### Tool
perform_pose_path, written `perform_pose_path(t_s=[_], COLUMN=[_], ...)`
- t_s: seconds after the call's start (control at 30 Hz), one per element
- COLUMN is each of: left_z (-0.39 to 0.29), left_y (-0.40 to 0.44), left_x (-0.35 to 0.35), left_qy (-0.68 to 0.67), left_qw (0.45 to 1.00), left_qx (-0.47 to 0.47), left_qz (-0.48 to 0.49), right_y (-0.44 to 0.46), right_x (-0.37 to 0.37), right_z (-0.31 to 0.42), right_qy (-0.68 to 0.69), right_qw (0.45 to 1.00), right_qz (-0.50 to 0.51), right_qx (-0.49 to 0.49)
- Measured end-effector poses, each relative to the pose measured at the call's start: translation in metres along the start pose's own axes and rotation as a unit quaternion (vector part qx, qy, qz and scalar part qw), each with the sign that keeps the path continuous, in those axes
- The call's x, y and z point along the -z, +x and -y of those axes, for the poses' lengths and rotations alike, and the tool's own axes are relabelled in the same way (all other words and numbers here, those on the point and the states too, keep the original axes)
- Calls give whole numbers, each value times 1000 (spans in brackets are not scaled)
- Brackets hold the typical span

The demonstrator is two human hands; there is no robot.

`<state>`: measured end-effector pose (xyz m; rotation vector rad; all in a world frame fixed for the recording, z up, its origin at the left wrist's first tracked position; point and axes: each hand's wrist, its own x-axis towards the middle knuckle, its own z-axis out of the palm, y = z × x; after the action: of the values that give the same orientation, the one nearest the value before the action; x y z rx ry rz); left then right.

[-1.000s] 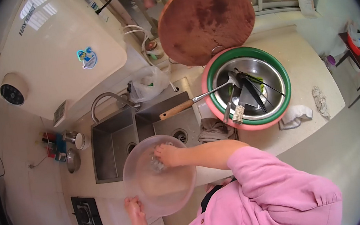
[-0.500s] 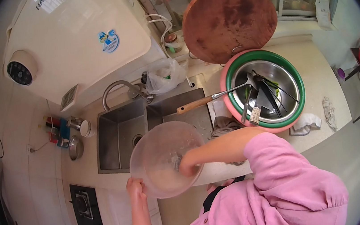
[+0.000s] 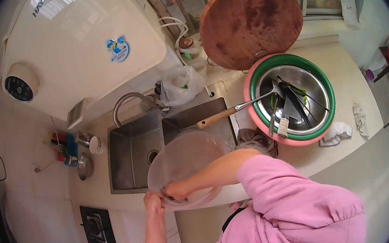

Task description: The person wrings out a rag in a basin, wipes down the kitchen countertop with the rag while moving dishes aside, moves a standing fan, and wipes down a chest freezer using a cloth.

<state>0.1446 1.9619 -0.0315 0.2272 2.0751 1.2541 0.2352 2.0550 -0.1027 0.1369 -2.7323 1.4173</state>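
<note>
A translucent plastic basin [image 3: 187,159] is tilted over the front edge of the sink, its inside facing me. My left hand [image 3: 154,202] is closed around its left rim. Inside the basin, my right hand [image 3: 177,190] presses against the lower left wall, close to the left hand. Its fingers are wrapped around a crumpled grey scrubber [image 3: 180,201], mostly hidden beneath them; its exact material is unclear.
Behind the basin is a double steel sink [image 3: 131,143] with a curved faucet [image 3: 124,99]. Stacked basins [image 3: 324,81] hold a spatula [image 3: 232,112], a brush and other utensils. A round wooden chopping board [image 3: 250,22] leans behind. A rag [image 3: 255,138] lies nearby.
My right hand has moved left and slightly down along the inside of the basin with the scrubber. The left hand keeps its hold on the rim. The view has shifted slightly.
</note>
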Motion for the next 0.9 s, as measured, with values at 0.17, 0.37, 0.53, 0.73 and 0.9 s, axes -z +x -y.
perform_pose_path(t_s=[0.17, 0.37, 0.53, 0.73, 0.9], left_z=[-8, -3, 0, -8, -20], left_y=[-12, -15, -11, -1, 1], left_x=[-7, -11, -12, -20, -33], left_qy=[20, 7, 10, -14, -44], left_qw=[999, 999, 1000, 1000, 998], left_qx=[28, 33, 19, 11, 0], left_qz=[9, -5, -17, -22, -32], right_y=[19, 28, -16, -71, -108], right_x=[33, 65, 91, 96, 118], right_z=[-24, -90, -105, -82, -27], right_qy=[-195, -339, -464, -412, -347], right_qw=[974, 916, 860, 867, 853], right_qz=[-101, -115, 35, 75, 300], right_qx=[-48, -182, -209, -271, -250])
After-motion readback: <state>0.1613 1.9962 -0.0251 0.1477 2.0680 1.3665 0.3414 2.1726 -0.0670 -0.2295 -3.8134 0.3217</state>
